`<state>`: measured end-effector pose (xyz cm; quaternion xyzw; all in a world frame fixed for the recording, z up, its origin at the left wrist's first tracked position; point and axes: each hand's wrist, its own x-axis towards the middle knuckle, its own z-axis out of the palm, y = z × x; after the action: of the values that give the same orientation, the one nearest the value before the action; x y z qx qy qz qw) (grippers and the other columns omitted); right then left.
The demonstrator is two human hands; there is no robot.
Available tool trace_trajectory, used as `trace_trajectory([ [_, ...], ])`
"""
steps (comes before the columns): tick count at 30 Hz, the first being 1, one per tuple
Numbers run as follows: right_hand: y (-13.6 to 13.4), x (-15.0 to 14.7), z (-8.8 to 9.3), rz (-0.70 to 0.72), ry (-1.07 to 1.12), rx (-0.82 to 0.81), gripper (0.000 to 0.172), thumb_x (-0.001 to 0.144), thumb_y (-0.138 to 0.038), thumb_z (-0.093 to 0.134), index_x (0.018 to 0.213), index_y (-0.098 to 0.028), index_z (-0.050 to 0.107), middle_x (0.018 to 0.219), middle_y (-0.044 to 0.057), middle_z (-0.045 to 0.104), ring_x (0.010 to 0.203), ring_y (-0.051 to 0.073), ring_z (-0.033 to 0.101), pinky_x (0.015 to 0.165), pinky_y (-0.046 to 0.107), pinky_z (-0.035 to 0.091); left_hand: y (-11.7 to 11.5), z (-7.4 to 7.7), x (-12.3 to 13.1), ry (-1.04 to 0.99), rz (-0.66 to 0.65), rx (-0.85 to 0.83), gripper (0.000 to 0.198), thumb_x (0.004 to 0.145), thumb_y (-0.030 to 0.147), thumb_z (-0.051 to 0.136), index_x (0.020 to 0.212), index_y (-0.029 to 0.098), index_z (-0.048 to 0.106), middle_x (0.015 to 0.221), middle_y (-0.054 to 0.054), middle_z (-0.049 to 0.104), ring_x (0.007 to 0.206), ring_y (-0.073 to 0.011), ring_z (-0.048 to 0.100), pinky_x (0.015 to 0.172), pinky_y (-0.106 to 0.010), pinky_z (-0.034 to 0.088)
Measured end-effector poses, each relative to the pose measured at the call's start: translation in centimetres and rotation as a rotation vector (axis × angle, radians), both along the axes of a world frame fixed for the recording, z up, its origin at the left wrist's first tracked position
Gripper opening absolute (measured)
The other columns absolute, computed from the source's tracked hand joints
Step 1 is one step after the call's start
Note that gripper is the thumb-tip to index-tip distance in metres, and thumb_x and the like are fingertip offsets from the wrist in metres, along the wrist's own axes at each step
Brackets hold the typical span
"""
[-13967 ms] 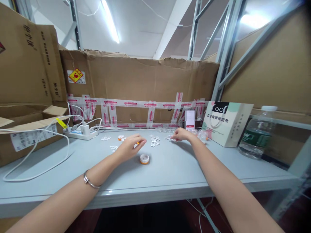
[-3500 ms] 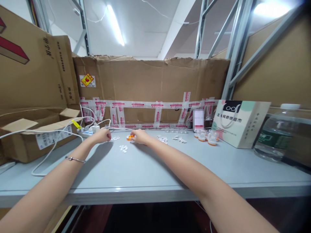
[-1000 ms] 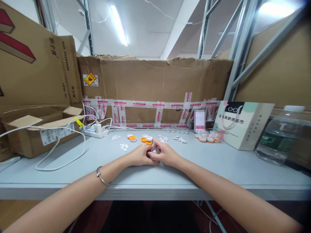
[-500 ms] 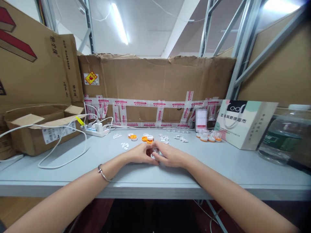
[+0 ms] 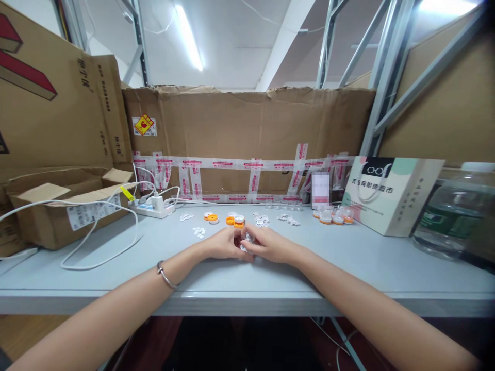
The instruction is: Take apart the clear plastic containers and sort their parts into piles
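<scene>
Head view: left hand [image 5: 226, 245] and right hand [image 5: 270, 245] together around a small clear piece [image 5: 249, 238]

Fingers cover most of the clear piece, just below the middle of the frame, so its full outline cannot be made out; a bit of white shows at its lower edge. A blurred patch hides the display of the phone [image 5: 320, 188] right of centre. Both forearms run out past the lower edge, and the bottle [image 5: 444, 221] meets the right edge.

Both hands hold the clear piece in a narrow grip, the right thumb and fingers pinched at it, the left hand curved around its other side. How firmly each presses cannot be told.

The piece looks like glossy see-through plastic. Just above the fingertips sit round orange and white parts [image 5: 231, 220], with a similar group [image 5: 211, 218] to their left. Small flat white discs [image 5: 199, 232] lie left of the hands; white open-shaped bits [image 5: 261, 220] lie above the right hand. Clear cups with orange bases [image 5: 325, 217] cluster right of centre. Smooth grey tabletop [image 5: 294, 281] spreads beneath, and creased brown cardboard [image 5: 232, 123] stands across the back.
</scene>
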<state>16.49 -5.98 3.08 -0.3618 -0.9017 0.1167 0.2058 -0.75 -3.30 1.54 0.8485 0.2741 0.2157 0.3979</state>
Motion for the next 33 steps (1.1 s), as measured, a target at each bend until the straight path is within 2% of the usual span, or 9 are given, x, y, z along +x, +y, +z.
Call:
trace_trajectory([
  [4,-0.3,0.0,0.1,-0.008,0.017,0.043,0.011,0.081,-0.027,0.042,0.091,-0.021,0.043,0.070,-0.001,0.053,0.060,0.012,0.045,0.055,0.023,0.030,0.1,-0.2,-0.2,0.031,0.045,0.037,0.030,0.060,0.034,0.070,0.075,0.014,0.053,0.066,0.002,0.050,0.059,-0.0095,0.044,0.052,-0.020,0.034],
  [9,0.5,-0.7,-0.7,-0.235,0.115,0.050,0.029,0.072,-0.044,0.056,0.080,-0.021,0.041,0.053,-0.007,0.041,0.050,0.011,0.037,0.049,0.022,0.024,0.2,-0.4,-0.2,0.058,0.090,0.061,0.032,0.060,0.036,0.069,0.078,0.014,0.055,0.067,0.002,0.052,0.060,-0.0106,0.046,0.052,-0.020,0.035],
  [11,0.8,-0.7,-0.9,-0.203,0.164,0.006,0.029,0.071,-0.044,0.058,0.077,-0.021,0.041,0.051,-0.008,0.038,0.049,0.010,0.036,0.048,0.021,0.024,0.0,-0.3,-0.1,0.047,0.087,0.059,0.029,0.061,0.034,0.069,0.078,0.014,0.055,0.067,0.002,0.052,0.060,-0.0105,0.046,0.053,-0.020,0.035],
  [16,0.5,-0.3,-0.5,-0.036,0.126,-0.028,0.013,0.078,-0.030,0.051,0.085,-0.020,0.044,0.057,-0.007,0.041,0.052,0.010,0.039,0.050,0.021,0.027,-0.3,0.0,0.1,-0.001,0.025,0.029,0.024,0.062,0.027,0.067,0.077,0.015,0.053,0.067,0.003,0.050,0.061,-0.0096,0.046,0.054,-0.020,0.035],
  [22,-0.5,0.3,0.7,0.109,0.025,0.040,0.010,0.080,-0.019,0.044,0.089,-0.019,0.047,0.080,0.000,0.054,0.068,0.012,0.046,0.063,0.024,0.035,-0.2,0.2,-0.2,0.054,0.007,0.051,0.028,0.062,0.033,0.068,0.075,0.015,0.051,0.063,0.004,0.046,0.057,-0.0081,0.041,0.051,-0.019,0.033],
  [24,-0.5,0.3,0.6,0.093,0.053,0.054,0.013,0.080,-0.021,0.045,0.093,-0.020,0.047,0.084,0.001,0.054,0.072,0.013,0.046,0.066,0.024,0.036,-0.1,0.1,-0.3,0.084,0.049,0.078,0.031,0.061,0.037,0.069,0.074,0.015,0.051,0.061,0.005,0.043,0.055,-0.0078,0.040,0.048,-0.019,0.031],
  [26,-0.2,0.2,0.2,0.011,0.082,0.026,0.020,0.079,-0.031,0.051,0.095,-0.020,0.045,0.078,-0.001,0.052,0.066,0.012,0.045,0.060,0.024,0.035,-0.1,0.0,-0.4,0.093,0.063,0.091,0.034,0.061,0.040,0.069,0.076,0.015,0.052,0.062,0.004,0.045,0.056,-0.0082,0.041,0.048,-0.019,0.031],
  [29,0.4,0.1,-0.4,-0.048,0.056,-0.078,0.033,0.073,-0.045,0.058,0.090,-0.019,0.044,0.069,-0.003,0.050,0.060,0.012,0.043,0.053,0.022,0.032,-0.1,-0.1,-0.2,0.038,-0.013,0.063,0.033,0.063,0.036,0.068,0.084,0.014,0.054,0.071,0.002,0.052,0.062,-0.0100,0.046,0.053,-0.020,0.035],
  [33,0.2,0.1,-0.2,0.038,0.009,-0.084,0.022,0.082,-0.038,0.048,0.091,-0.018,0.046,0.079,0.001,0.055,0.067,0.013,0.047,0.058,0.024,0.036,0.1,-0.4,-0.1,-0.021,-0.065,0.024,0.028,0.063,0.029,0.068,0.083,0.015,0.053,0.072,0.002,0.053,0.064,-0.0102,0.047,0.056,-0.020,0.036],
])
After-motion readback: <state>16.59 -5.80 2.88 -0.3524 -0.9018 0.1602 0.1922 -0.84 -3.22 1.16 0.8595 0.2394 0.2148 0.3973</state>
